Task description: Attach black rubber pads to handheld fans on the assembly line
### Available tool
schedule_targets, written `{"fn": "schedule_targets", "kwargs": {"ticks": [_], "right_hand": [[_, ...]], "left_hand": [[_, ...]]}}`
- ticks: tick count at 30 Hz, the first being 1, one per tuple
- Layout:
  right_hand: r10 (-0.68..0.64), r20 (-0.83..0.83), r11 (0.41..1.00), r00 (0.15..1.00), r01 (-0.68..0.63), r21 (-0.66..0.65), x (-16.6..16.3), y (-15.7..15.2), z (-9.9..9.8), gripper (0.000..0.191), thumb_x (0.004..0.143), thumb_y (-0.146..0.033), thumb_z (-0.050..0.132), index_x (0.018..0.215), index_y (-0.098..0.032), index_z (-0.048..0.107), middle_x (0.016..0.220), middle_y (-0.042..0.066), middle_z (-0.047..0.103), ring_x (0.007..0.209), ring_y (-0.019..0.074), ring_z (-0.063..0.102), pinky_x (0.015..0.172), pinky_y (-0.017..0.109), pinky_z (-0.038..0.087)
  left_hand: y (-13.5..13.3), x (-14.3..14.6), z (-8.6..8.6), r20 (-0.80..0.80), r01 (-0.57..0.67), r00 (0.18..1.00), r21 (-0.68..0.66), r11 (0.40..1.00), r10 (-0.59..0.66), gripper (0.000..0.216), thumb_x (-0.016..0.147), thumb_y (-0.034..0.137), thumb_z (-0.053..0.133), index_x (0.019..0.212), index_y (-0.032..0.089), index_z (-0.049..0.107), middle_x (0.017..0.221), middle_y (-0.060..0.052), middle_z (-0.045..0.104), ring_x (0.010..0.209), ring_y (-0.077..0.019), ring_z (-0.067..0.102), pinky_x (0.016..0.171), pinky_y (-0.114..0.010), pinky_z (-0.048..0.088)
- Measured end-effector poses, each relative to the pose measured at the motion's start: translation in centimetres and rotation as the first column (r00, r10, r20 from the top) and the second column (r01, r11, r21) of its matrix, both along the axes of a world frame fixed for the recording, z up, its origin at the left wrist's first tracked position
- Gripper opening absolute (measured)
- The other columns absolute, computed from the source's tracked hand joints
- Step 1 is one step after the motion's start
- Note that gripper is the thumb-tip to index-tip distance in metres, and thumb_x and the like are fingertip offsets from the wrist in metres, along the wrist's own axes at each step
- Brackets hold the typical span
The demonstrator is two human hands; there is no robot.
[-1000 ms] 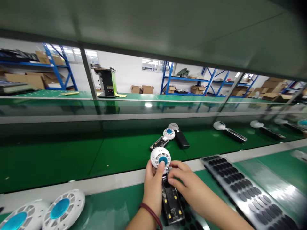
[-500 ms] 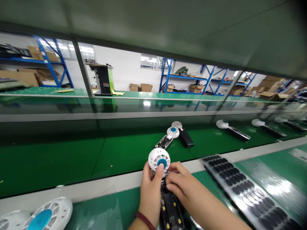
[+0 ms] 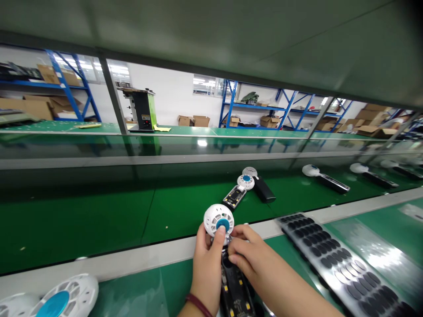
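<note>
My left hand (image 3: 209, 253) is closed around a round white slotted fan head (image 3: 216, 215), its thumb pressed on the blue centre. Below the head runs a black body with an exposed circuit board (image 3: 236, 286), partly covered by my hands. My right hand (image 3: 246, 251) is closed at the joint between head and body, fingertips pinched together; whatever lies between them is hidden. Beyond my hands, on the green belt, a similar white-headed unit with its board showing (image 3: 234, 196) lies beside another with a black handle (image 3: 263, 189).
White fan heads with blue centres (image 3: 71, 297) lie at the lower left. To the right rests a sheet of black oval stickers (image 3: 330, 251). More units (image 3: 330, 181) lie along the green belt (image 3: 82, 211). A shelf (image 3: 211, 35) hangs overhead, held by metal posts (image 3: 113, 90).
The units on the belt have shifted to the right. Both my hands stay in nearly the same place on the fan unit.
</note>
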State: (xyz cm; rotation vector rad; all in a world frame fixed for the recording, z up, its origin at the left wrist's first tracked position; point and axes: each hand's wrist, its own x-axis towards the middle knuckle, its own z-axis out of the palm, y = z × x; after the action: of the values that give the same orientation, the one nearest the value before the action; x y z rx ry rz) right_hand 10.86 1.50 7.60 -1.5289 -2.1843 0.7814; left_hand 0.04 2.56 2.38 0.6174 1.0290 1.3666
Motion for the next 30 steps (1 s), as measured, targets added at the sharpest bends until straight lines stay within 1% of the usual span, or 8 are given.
{"fn": "schedule_targets", "kwargs": {"ticks": [10,14,16,18,20,22,26,30], "right_hand": [[-0.069,0.127,0.978,0.990,0.042,0.206,-0.2,-0.5,-1.1,0.019,0.082,-0.013,0.044,0.078,-0.022,0.060,0.105,0.005,0.053,0.100,0.0225,0.051,0.081,0.037,0.045],[-0.156,0.123,0.964,0.980,0.124,0.235,-0.1,-0.8,-2.1,0.015,0.080,-0.019,0.048,0.074,-0.024,0.061,0.117,0.007,0.050,0.111,0.0279,0.045,0.087,0.045,0.041],[-0.250,0.032,0.957,0.968,0.242,0.161,-0.1,-0.7,-2.8,0.017,0.075,-0.022,0.052,0.090,-0.027,0.059,0.127,0.006,0.043,0.119,0.0289,0.038,0.092,0.047,0.038],[-0.347,-0.134,0.938,0.928,0.347,-0.025,-0.2,-0.6,-3.5,0.042,0.072,-0.024,0.053,0.113,-0.028,0.047,0.132,0.007,0.039,0.122,0.0262,0.037,0.093,0.042,0.040],[-0.386,-0.307,0.914,0.870,0.315,-0.256,-0.4,-0.5,-3.9,0.057,0.073,-0.027,0.050,0.126,-0.024,0.031,0.129,0.009,0.043,0.118,0.0229,0.043,0.088,0.035,0.044],[-0.371,-0.419,0.898,0.829,0.206,-0.388,-0.7,-0.4,-4.0,0.061,0.076,-0.029,0.046,0.132,-0.021,0.023,0.128,0.010,0.047,0.116,0.0213,0.046,0.090,0.033,0.043],[-0.354,-0.507,0.902,0.786,0.142,-0.408,-1.1,-0.6,-3.4,0.060,0.077,-0.031,0.047,0.133,-0.023,0.026,0.137,0.006,0.039,0.125,0.0205,0.035,0.102,0.034,0.030],[-0.348,-0.598,0.912,0.722,0.115,-0.393,-1.1,-1.0,-3.1,0.056,0.076,-0.031,0.049,0.129,-0.022,0.033,0.133,0.006,0.044,0.121,0.0194,0.042,0.096,0.028,0.037]], "left_hand": [[0.0,0.0,0.2,0.027,-0.006,1.000,-0.020,1.000,0.007,0.044,0.074,0.044,0.060,0.109,0.020,0.049,0.100,-0.006,0.064,0.092,-0.0215,0.060,0.070,-0.024,0.045],[0.1,0.0,0.2,0.021,0.005,1.000,-0.022,1.000,-0.005,0.045,0.074,0.045,0.060,0.110,0.020,0.049,0.102,-0.007,0.064,0.095,-0.0229,0.059,0.076,-0.027,0.045],[0.2,0.0,0.0,0.008,0.001,1.000,-0.019,1.000,-0.001,0.045,0.074,0.044,0.060,0.109,0.020,0.049,0.105,-0.007,0.063,0.099,-0.0226,0.058,0.082,-0.028,0.044],[0.3,0.0,-0.1,0.012,-0.004,1.000,-0.019,1.000,0.005,0.045,0.074,0.044,0.061,0.109,0.020,0.049,0.107,-0.007,0.062,0.100,-0.0226,0.057,0.085,-0.028,0.043],[0.2,0.0,-0.2,0.030,-0.005,1.000,-0.023,1.000,0.006,0.045,0.074,0.044,0.060,0.110,0.020,0.049,0.107,-0.008,0.062,0.101,-0.0231,0.057,0.084,-0.029,0.044],[0.1,-0.1,0.0,0.064,-0.004,0.998,-0.028,1.000,0.006,0.046,0.073,0.045,0.061,0.110,0.021,0.048,0.107,-0.007,0.062,0.101,-0.0233,0.056,0.083,-0.028,0.044],[-0.4,0.0,1.0,0.062,-0.032,0.997,-0.024,0.999,0.033,0.052,0.067,0.050,0.064,0.109,0.024,0.050,0.107,-0.004,0.063,0.104,-0.0225,0.055,0.084,-0.026,0.042],[-1.1,0.3,2.3,0.020,-0.109,0.994,-0.054,0.993,0.110,0.057,0.061,0.057,0.065,0.104,0.022,0.053,0.100,-0.004,0.065,0.098,-0.0239,0.057,0.079,-0.026,0.044]]}}
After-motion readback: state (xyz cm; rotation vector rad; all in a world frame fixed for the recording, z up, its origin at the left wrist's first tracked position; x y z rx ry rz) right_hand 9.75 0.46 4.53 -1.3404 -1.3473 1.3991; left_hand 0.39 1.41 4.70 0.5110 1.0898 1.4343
